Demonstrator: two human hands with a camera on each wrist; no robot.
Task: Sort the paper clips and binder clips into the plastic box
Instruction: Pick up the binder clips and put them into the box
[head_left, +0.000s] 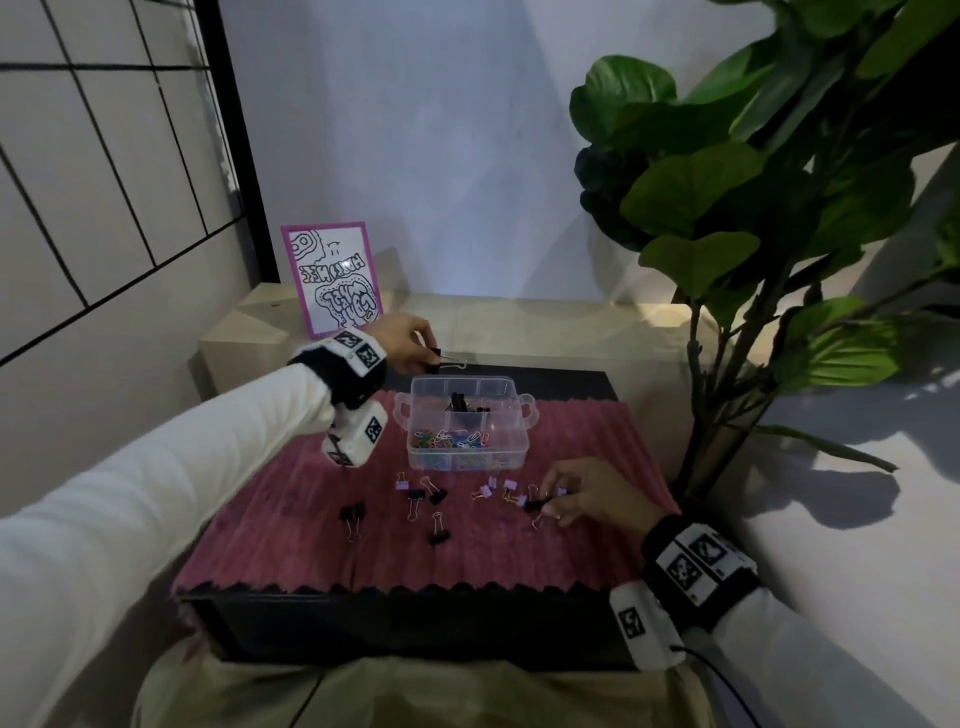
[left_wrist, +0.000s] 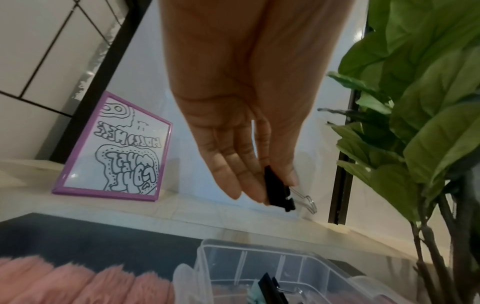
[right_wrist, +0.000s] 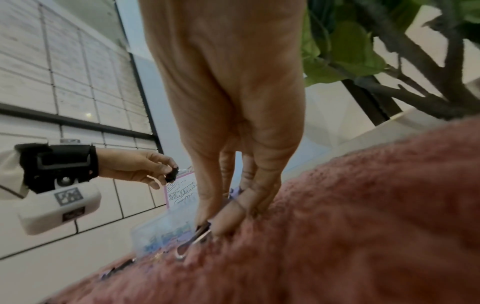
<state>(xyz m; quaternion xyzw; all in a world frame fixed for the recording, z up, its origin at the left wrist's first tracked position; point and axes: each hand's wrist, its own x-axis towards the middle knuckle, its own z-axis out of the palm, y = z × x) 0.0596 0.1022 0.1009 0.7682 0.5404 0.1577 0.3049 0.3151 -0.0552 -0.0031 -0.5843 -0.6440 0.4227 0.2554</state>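
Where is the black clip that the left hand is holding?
In the head view, the black binder clip is pinched by the left hand, above the plastic box's far left corner.

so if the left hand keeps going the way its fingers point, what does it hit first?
Probably nothing near. The left hand, pinching a black binder clip, points right, above the back rim of the clear plastic box. Beyond looks free until the green leafy plant's stem, though depth is unclear.
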